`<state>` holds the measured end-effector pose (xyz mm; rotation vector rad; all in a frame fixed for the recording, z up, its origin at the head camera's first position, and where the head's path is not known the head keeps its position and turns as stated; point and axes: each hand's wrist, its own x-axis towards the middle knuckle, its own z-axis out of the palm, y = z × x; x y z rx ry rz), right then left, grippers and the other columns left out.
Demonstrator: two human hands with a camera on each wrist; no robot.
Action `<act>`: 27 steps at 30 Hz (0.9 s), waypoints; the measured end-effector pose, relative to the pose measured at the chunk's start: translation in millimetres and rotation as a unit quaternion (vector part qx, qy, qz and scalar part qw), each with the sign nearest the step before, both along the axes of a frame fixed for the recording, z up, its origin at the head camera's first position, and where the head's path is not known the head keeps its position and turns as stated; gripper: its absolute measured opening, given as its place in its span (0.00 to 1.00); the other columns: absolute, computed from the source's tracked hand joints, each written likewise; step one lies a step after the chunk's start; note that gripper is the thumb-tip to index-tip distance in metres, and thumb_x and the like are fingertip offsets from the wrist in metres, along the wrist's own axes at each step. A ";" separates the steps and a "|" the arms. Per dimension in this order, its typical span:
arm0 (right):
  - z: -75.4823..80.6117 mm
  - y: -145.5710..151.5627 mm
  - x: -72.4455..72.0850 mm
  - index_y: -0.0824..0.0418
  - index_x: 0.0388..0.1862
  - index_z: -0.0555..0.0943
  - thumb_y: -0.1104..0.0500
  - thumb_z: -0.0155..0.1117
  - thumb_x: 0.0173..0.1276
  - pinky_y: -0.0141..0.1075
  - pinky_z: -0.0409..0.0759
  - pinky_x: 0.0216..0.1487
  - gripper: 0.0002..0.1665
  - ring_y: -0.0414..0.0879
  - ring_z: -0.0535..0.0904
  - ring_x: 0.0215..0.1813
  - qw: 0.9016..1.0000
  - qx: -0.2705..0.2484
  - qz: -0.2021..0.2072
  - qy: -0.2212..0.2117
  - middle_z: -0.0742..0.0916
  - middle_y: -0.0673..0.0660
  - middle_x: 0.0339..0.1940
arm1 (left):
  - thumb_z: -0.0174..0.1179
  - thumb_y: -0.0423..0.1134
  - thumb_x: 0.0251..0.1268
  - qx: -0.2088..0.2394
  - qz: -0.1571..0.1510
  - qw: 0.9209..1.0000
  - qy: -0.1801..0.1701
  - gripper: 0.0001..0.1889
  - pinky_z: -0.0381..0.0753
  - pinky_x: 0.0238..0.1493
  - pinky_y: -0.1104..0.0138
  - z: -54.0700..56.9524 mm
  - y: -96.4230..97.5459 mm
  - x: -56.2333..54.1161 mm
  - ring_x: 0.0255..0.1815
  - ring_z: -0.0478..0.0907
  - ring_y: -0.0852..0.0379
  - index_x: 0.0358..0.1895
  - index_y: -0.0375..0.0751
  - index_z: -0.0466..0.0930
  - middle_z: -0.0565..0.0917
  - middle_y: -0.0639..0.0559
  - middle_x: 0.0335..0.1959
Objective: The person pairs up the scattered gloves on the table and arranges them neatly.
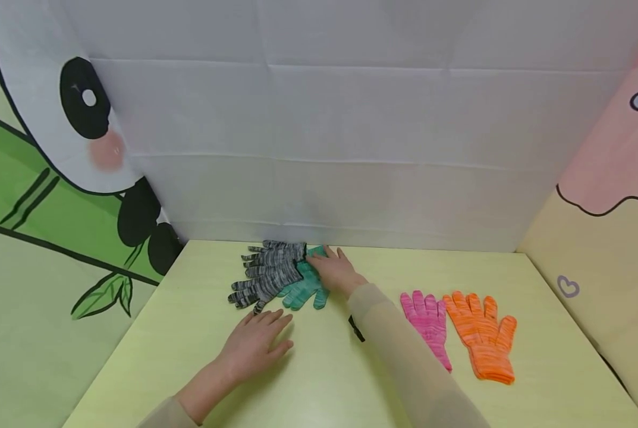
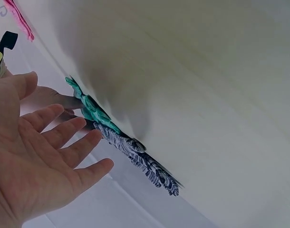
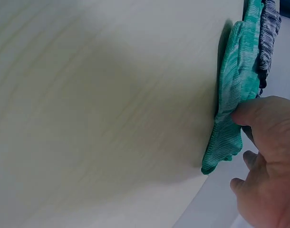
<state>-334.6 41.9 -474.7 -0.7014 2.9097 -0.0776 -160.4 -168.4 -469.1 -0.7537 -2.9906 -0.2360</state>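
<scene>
Two black-and-white knit gloves (image 1: 267,279) lie overlapped at the back of the table, fingers pointing left. Their cuffs partly cover teal knit glove material (image 1: 304,288); I cannot tell whether that is one glove or two. My right hand (image 1: 337,272) is at the right end of the teal, and in the right wrist view its thumb and a finger pinch the edge of the teal glove (image 3: 233,90). My left hand (image 1: 257,345), palm down with fingers extended, hovers in front of the dark gloves and holds nothing. In the left wrist view its fingers are spread.
A pink knit glove (image 1: 430,321), partly behind my right sleeve, lies beside an orange knit glove (image 1: 483,339) on the right of the pale table (image 1: 319,380). A white sheet (image 1: 324,196) rises at the table's back edge. Cartoon-printed panels stand left and right.
</scene>
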 end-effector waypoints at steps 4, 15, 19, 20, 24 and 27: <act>1.3 -0.9 -2.0 0.47 0.83 0.61 0.61 0.48 0.84 0.55 0.44 0.81 0.32 0.53 0.52 0.83 0.999 0.020 0.021 0.024 0.70 0.52 0.79 | 0.58 0.58 0.75 0.005 0.000 1.000 -0.003 0.30 0.64 0.70 0.37 -1.5 4.1 0.4 0.70 0.71 0.40 0.72 0.45 0.75 0.75 0.43 0.71; 9.9 -1.4 -6.6 0.52 0.63 0.82 0.61 0.56 0.81 0.51 0.61 0.76 0.17 0.54 0.72 0.67 0.985 0.096 0.049 0.137 0.83 0.54 0.62 | 0.59 0.57 0.74 0.020 -0.002 1.000 0.000 0.29 0.61 0.70 0.35 -2.1 10.2 0.5 0.70 0.72 0.41 0.71 0.45 0.76 0.76 0.43 0.70; 11.7 -2.1 -8.8 0.48 0.53 0.85 0.58 0.61 0.78 0.51 0.71 0.68 0.10 0.51 0.80 0.59 0.989 0.099 0.043 0.097 0.87 0.51 0.54 | 0.60 0.56 0.74 0.023 -0.004 1.000 0.001 0.29 0.60 0.71 0.35 -2.3 11.6 0.1 0.70 0.72 0.41 0.70 0.45 0.77 0.77 0.44 0.70; 12.6 -2.1 -9.2 0.48 0.48 0.85 0.59 0.61 0.77 0.51 0.73 0.66 0.08 0.50 0.82 0.55 0.991 0.096 0.042 0.085 0.88 0.50 0.51 | 0.60 0.56 0.74 0.023 -0.004 1.000 0.000 0.29 0.60 0.71 0.35 -1.9 12.1 0.1 0.70 0.72 0.41 0.70 0.45 0.77 0.77 0.44 0.69; 20.2 0.5 -9.3 0.49 0.35 0.82 0.62 0.58 0.76 0.48 0.81 0.54 0.10 0.45 0.84 0.42 0.995 0.072 0.049 0.057 0.89 0.47 0.40 | 0.60 0.56 0.74 0.023 -0.003 1.000 0.001 0.28 0.59 0.71 0.35 -0.5 13.4 0.1 0.69 0.73 0.41 0.70 0.45 0.77 0.77 0.44 0.69; 32.4 3.1 -7.0 0.47 0.41 0.87 0.66 0.54 0.78 0.45 0.83 0.48 0.18 0.44 0.83 0.45 0.997 0.053 0.049 0.034 0.89 0.47 0.45 | 0.60 0.56 0.74 0.022 -0.005 1.000 0.005 0.28 0.59 0.71 0.35 1.5 13.9 0.1 0.69 0.73 0.42 0.70 0.45 0.77 0.77 0.44 0.69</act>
